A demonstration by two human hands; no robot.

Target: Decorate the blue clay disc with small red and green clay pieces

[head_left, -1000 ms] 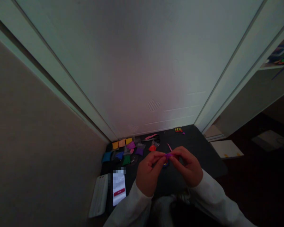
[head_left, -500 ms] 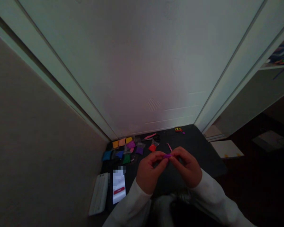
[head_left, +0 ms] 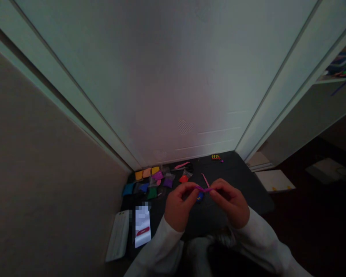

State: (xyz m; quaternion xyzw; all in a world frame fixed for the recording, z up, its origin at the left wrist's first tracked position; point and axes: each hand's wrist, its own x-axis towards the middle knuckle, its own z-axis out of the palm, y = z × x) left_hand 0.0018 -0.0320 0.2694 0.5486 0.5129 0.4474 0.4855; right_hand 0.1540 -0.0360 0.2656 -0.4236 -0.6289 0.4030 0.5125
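Observation:
A thin strand of purple modelling clay (head_left: 205, 189) stretches between my two hands above the dark table. My left hand (head_left: 181, 204) pinches its left end between thumb and fingertips. At the other end, my right hand (head_left: 230, 201) pinches it in the same way. Just under the strand lies a small blue piece with yellow marks (head_left: 200, 197), partly covered by my left fingers. Beyond my right fingertips is a slim pink tool (head_left: 205, 180). An orange-red clay packet (head_left: 184, 178) lies past my left hand.
Several coloured clay packets (head_left: 152, 192) cluster at the table's left. A lit phone (head_left: 142, 227) lies beside a white keyboard-like object (head_left: 118, 236) at front left. Near the wall are a pink tool (head_left: 182, 165) and a small yellow-dotted figure (head_left: 215, 157). A white wall (head_left: 173, 84) borders the back.
My hands have drawn slightly apart, and the purple clay between them is now longer and thinner. The blue piece beneath has come into sight. The view has shifted a little.

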